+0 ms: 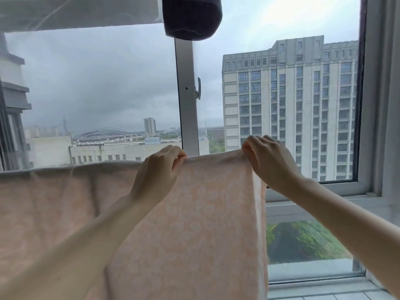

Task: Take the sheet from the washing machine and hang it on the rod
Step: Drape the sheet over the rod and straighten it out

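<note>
Your right hand (268,161) pinches the top corner of the sheet (194,213), and your left hand (159,169) pinches the same top edge just beside it, toward the middle. Both hands are closed on cloth. The top edge runs sideways — a long line going left from your left hand, already draped over something. That is likely the rod, but the cloth hides it. From your hands the sheet hangs straight down. Your right hand is at the very end, so the loose, wrinkly part lies to the left — smoothing likely goes that way.
</note>
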`<state>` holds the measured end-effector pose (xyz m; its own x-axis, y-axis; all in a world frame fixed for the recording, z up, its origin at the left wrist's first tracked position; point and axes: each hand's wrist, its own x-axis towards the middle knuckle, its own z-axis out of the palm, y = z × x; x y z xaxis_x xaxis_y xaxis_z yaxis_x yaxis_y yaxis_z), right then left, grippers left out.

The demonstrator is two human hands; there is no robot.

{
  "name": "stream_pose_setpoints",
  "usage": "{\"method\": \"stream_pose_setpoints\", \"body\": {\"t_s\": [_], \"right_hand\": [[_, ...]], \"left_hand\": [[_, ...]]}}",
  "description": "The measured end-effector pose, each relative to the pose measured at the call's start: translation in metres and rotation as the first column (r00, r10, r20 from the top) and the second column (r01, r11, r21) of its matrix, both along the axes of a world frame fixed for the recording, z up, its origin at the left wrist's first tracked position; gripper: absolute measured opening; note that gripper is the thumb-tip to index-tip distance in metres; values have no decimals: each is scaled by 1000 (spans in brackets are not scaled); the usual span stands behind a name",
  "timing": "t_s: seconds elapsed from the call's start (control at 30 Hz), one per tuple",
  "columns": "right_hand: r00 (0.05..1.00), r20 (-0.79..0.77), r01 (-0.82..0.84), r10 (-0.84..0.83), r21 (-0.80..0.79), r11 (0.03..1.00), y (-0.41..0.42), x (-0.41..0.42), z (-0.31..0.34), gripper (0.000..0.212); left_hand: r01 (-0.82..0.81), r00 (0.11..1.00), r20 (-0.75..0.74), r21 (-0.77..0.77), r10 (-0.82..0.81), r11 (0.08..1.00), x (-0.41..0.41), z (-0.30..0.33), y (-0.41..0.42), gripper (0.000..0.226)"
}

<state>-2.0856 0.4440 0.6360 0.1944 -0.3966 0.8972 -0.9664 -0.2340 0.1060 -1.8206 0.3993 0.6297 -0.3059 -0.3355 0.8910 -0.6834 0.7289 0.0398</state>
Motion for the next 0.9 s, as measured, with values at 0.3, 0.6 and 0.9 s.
{"method": "stream_pose_setpoints", "body": {"t_s": [0.3,0.6,0.9], "right_hand": [[988,17,-152,153,260,953,11,29,5,20],[993,-112,-18,46,245,969,9,59,-3,47],[997,-2,-70,72,245,967,-2,59,6,31]], "left_hand": [[28,1000,-1,93,-28,995,19,1,3,6],[34,996,-81,60,-29,998,-10,1,17,11],[-69,994,-83,74,75,995,78,4,2,10]]}}
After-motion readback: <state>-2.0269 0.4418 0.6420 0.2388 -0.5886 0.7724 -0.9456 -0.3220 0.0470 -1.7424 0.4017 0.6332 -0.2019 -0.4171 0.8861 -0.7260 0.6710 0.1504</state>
